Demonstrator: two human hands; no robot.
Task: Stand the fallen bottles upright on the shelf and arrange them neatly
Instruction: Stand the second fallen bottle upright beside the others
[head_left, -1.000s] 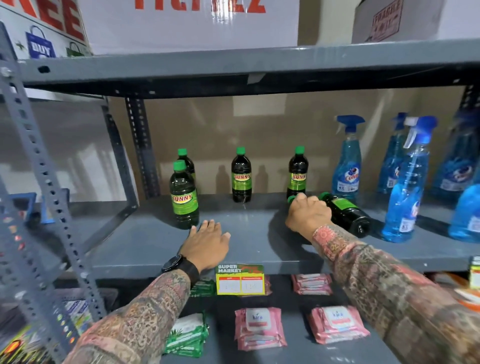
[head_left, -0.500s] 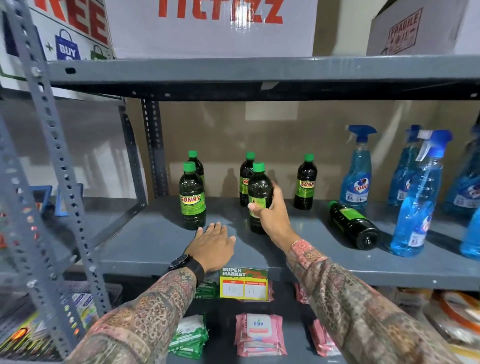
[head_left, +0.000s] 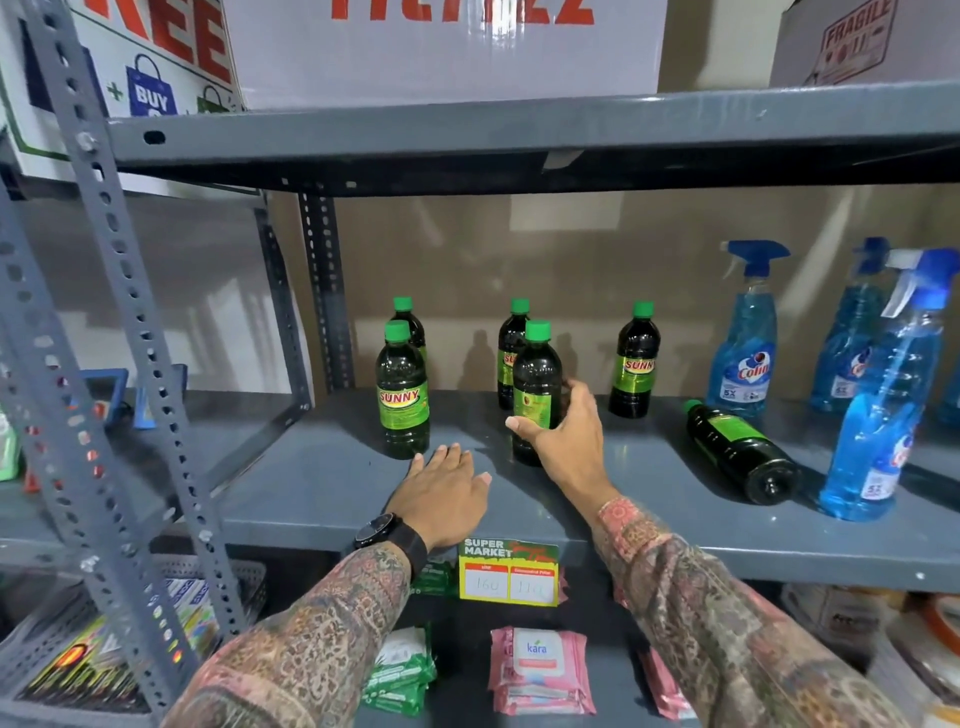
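Dark green-capped bottles stand on the grey shelf (head_left: 311, 493). My right hand (head_left: 563, 436) grips one upright bottle (head_left: 536, 379) in the front middle, its base on the shelf. Another front bottle (head_left: 402, 397) stands to the left, with a bottle (head_left: 410, 322) behind it. Two more, the middle bottle (head_left: 510, 348) and the right bottle (head_left: 635, 361), stand at the back. One fallen bottle (head_left: 737, 449) lies on its side to the right, cap pointing back-left. My left hand (head_left: 444, 493) rests flat on the shelf's front, fingers spread.
Blue spray bottles (head_left: 745, 343) stand on the right of the shelf, one (head_left: 883, 415) near the front beside the fallen bottle. A price tag (head_left: 508, 574) hangs on the shelf edge. Wipe packs (head_left: 537, 670) lie on the shelf below. A slotted upright post (head_left: 135, 364) stands left.
My right hand lifted one fallen bottle from the right, carried it left and stood it upright in front of the middle back bottle. My left hand stayed flat on the shelf.
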